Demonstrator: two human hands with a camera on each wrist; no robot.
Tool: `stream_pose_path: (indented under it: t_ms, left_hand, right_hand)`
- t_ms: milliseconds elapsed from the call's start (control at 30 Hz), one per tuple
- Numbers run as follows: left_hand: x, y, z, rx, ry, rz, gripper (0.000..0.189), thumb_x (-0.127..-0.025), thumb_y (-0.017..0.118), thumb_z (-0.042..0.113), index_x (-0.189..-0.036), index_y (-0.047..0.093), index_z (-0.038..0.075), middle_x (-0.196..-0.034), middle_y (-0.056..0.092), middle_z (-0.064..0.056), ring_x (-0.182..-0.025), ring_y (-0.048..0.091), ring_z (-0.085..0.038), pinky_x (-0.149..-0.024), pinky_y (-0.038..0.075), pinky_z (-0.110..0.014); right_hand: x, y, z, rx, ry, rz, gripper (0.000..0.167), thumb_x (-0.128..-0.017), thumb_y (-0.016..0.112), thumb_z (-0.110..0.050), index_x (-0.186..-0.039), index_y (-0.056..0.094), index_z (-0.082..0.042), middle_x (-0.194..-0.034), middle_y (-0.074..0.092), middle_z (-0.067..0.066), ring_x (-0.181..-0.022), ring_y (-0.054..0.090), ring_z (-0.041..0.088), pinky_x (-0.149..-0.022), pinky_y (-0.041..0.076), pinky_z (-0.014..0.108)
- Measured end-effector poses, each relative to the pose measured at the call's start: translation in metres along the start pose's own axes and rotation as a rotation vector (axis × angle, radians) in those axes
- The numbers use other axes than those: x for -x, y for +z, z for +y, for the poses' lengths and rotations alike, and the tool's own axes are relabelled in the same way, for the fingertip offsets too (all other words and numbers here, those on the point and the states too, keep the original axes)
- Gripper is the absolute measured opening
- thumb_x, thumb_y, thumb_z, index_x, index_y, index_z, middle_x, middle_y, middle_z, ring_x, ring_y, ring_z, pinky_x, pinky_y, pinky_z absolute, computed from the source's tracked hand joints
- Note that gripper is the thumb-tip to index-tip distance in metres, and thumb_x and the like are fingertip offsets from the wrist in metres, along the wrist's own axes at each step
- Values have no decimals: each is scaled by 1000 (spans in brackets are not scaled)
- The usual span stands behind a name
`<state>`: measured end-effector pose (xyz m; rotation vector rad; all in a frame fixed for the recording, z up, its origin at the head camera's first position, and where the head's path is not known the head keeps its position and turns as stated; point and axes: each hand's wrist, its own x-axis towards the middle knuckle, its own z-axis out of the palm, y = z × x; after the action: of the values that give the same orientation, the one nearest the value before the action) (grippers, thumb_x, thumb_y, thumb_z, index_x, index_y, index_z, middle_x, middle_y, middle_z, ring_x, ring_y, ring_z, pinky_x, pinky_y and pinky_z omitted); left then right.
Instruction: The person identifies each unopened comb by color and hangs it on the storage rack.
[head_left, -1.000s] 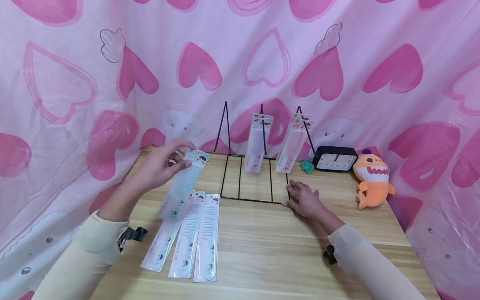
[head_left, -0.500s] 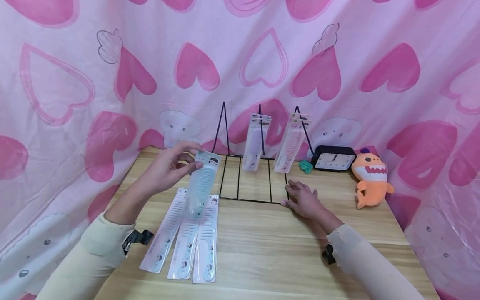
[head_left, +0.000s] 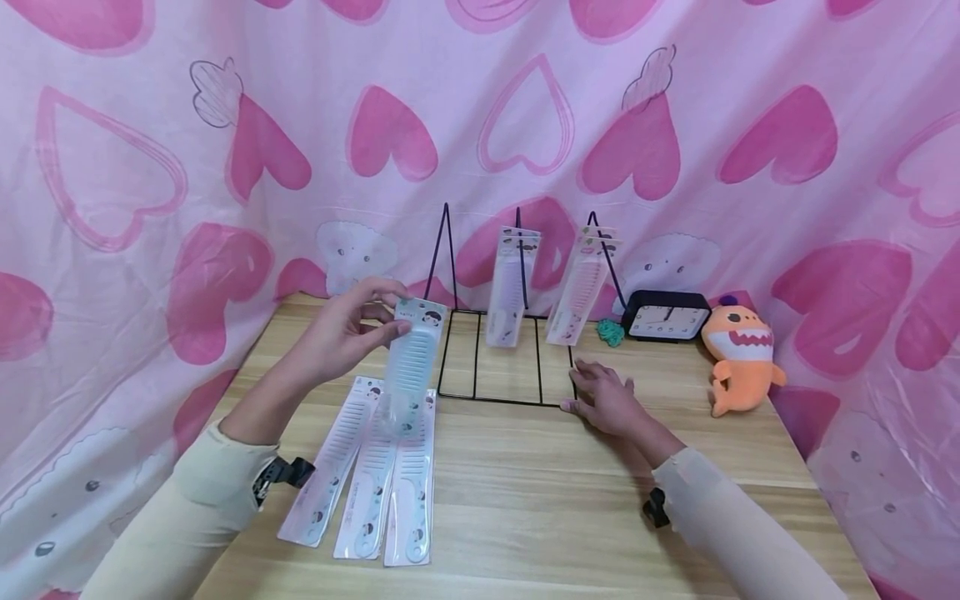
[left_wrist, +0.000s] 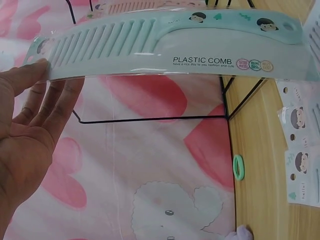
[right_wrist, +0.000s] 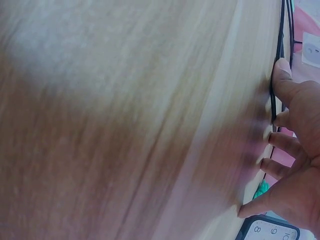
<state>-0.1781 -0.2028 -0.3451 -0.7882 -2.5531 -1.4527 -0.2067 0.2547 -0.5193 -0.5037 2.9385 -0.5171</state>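
Packaged mint comb (head_left: 412,367) hangs pinched in the left hand (head_left: 343,335), just left of the black wire rack (head_left: 510,401); right hand (head_left: 609,402), fingers spread, touches the rack's near right corner.

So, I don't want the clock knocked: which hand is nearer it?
Right. The right hand is in front and left of the clock, at the wire rack; the left hand is farther left, holding a packaged comb.

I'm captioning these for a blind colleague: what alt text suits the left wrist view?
A left hand pinches one end of a packaged green comb labelled PLASTIC COMB. Behind are a black wire rack and pink heart-patterned cloth; more packaged combs lie on the wooden table at right.
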Motion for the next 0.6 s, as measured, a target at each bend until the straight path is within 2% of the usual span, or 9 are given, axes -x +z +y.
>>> stream_pose_path:
  t_ms: [67,267,500,600]
  left_hand:
    - [-1,1,0,0,-4,3,44,-103,77,3,-141,61,16,-119,65,-12,-96,78,-27,-80,71,-41]
    - [-2,3,1,-4,-24,16,41,-104,77,7,-141,62,18,-121,65,-12,-98,77,-28,-80,68,-28]
    - [-11,8,-7,22,-25,19,40,-104,77,6,-140,61,17,-120,61,-13,-97,76,-30,-75,68,-29]
    - [-17,9,-12,30,-39,23,40,-105,76,8,-141,60,17,-118,60,-12,-98,75,-30,-77,68,-28]
  right_hand:
    - [0,0,1,-2,3,1,74,-106,74,-44,-163,52,-3,-178,38,20,-156,39,57,-111,19,102]
    - [0,1,1,-7,-9,14,73,-106,75,-44,-162,54,-2,-177,40,21,-156,39,58,-109,20,102]
    - [-1,2,2,-18,-5,7,74,-106,75,-45,-162,53,-2,-178,39,21,-158,37,58,-111,17,102]
    - [-1,2,1,-19,-6,9,74,-105,75,-45,-162,54,-2,-177,39,21,-158,37,58,-111,17,102]
